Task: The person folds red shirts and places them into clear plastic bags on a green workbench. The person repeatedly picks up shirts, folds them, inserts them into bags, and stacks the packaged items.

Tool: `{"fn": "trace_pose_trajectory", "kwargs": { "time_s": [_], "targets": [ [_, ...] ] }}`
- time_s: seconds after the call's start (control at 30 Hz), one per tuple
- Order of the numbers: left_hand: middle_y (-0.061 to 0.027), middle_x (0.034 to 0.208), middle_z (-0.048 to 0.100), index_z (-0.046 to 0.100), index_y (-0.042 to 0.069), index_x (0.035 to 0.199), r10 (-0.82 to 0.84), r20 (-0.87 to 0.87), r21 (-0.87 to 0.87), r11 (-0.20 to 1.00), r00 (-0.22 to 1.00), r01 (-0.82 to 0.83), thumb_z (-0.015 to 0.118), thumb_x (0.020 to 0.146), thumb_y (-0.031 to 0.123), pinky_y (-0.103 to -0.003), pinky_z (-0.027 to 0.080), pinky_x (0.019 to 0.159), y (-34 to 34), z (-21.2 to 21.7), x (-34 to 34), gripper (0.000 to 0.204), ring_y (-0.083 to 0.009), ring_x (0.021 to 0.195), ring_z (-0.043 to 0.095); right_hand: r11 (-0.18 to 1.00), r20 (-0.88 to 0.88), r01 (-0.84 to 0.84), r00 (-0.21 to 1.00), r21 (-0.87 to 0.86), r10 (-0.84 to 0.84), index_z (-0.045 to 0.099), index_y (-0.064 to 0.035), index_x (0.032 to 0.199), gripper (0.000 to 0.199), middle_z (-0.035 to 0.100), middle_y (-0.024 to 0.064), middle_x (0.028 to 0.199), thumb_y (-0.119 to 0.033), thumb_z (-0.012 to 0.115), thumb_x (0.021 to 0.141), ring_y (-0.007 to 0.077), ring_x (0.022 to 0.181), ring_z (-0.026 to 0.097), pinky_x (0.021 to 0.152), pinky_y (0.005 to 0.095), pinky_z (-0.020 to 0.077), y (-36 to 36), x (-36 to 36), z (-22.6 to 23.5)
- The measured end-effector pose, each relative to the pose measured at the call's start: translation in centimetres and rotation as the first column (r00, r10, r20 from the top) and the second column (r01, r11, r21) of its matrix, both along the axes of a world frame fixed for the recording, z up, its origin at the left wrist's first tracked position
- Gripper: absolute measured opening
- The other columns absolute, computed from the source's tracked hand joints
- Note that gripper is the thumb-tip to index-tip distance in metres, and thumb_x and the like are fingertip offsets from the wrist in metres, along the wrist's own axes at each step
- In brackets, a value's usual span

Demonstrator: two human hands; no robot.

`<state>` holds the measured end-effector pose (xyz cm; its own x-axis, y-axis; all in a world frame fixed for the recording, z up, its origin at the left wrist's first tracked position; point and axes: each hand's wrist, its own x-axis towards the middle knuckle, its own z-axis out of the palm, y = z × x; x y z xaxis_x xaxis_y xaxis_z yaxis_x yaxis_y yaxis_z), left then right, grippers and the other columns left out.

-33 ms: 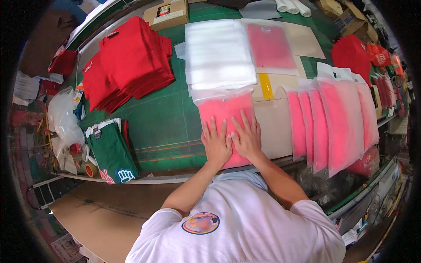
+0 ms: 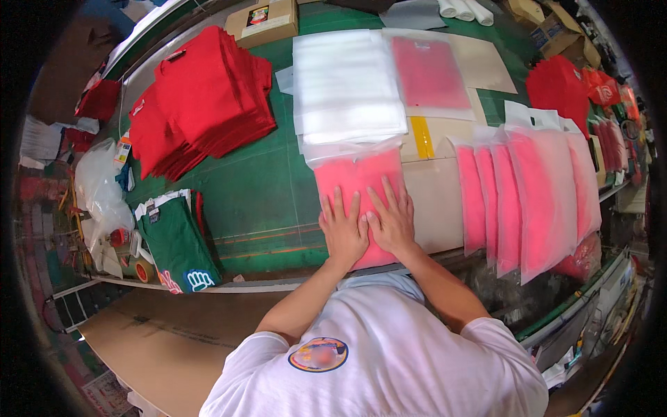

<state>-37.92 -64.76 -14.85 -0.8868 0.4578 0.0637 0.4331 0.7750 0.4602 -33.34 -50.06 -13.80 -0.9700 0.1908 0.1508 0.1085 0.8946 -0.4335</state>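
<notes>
A red folded garment in a frosted plastic bag (image 2: 358,174) lies flat at the table's front edge. My left hand (image 2: 345,231) rests on its left part, palm down with fingers spread. On the right part lies my right hand (image 2: 391,221), also flat, its thumb touching or nearly touching the left one. Just beyond the bag's top end is a stack of white frosted bags (image 2: 347,87). To the right of that stack, another bagged red garment (image 2: 429,73) lies on cardboard. Several more filled bags (image 2: 538,194) lean in an overlapping row at the right.
Piles of folded red shirts (image 2: 208,97) stand at the back left of the green table (image 2: 260,201). A folded green shirt (image 2: 174,233) hangs slightly over the front left edge. Behind are a cardboard box (image 2: 262,24) and white rolls (image 2: 465,10). Clear plastic (image 2: 101,181) bunches at far left.
</notes>
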Motion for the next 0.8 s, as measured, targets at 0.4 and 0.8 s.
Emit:
{"fn": "trace_pose_trajectory", "kwargs": {
  "time_s": [0.4, 0.8],
  "targets": [
    [-0.0225, 0.168, 0.023, 0.049, 0.018, 0.154, -0.042, -0.084, 0.009, 0.999, 0.996, 0.043, 0.054, 0.099, 0.038, -0.065, 0.022, 0.112, -0.3, -3.6, -0.2, 0.059, -0.0497, 0.152, 0.016, 1.0, -0.086, -0.011, 0.996, -0.017, 0.009, 0.057, -0.0161, 0.147, 0.058, 0.038, 0.0203, 0.161, -0.039, 0.061, 0.094, 0.0541, 0.143, 0.032, 0.112, 0.0654, 0.0292, 1.0, -0.1, -2.2],
    [-0.0376, 0.149, 0.035, 0.05, 0.008, 0.15, 0.177, 0.255, 0.332, 0.907, 0.951, -0.258, 0.074, 0.092, 0.036, -0.057, 0.032, 0.116, -0.5, -1.9, -2.1, 0.07, -0.0512, 0.137, 0.038, 0.974, 0.035, 0.153, 0.988, -0.167, -0.149, 0.054, -0.0093, 0.148, 0.062, 0.039, 0.0218, 0.159, -0.041, 0.064, 0.095, 0.0448, 0.146, 0.034, 0.119, 0.0566, 0.0311, 1.5, 1.7, 0.3]
  ]
}}
